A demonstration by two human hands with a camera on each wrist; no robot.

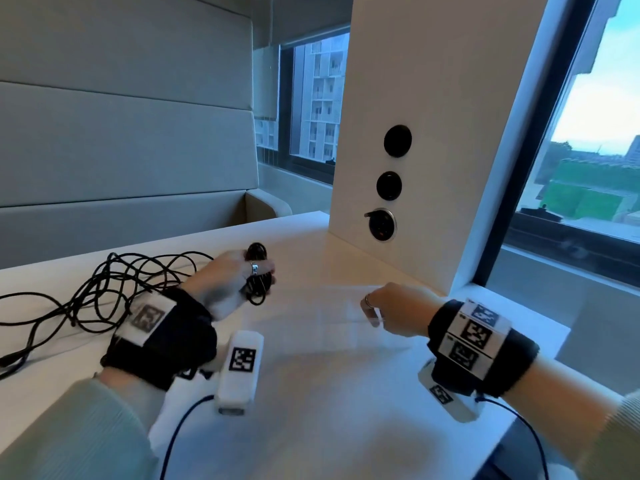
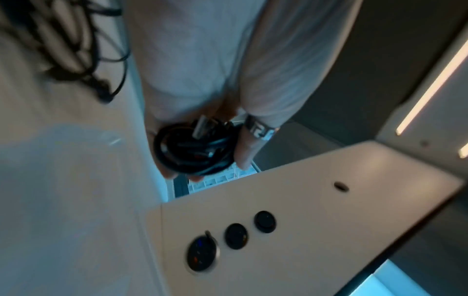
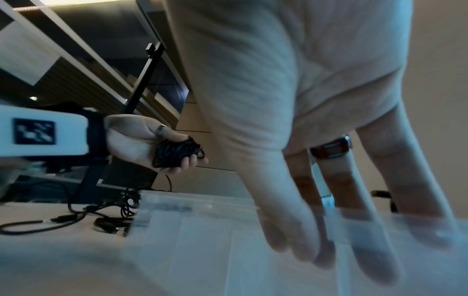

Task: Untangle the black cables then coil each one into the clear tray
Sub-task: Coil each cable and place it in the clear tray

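Head view: coiled cable (image 1: pixel 257 273) inside left grip (image 1: pixel 225 282)

Sage-green sleeves (image 1: pixel 86 434), black wrist straps (image 1: pixel 485 344) with white tag-marked camera blocks (image 1: pixel 240 368), silver finger rings (image 1: pixel 254 268).

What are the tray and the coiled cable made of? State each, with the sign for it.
Tray: looks like clear rigid plastic; the table shows through its thin, faintly glossy walls.
Coiled cable in the left hand: probably a rubber or plastic jacket, black, slightly shiny, bending into tight loops. A metal-looking plug shows in the left wrist view.
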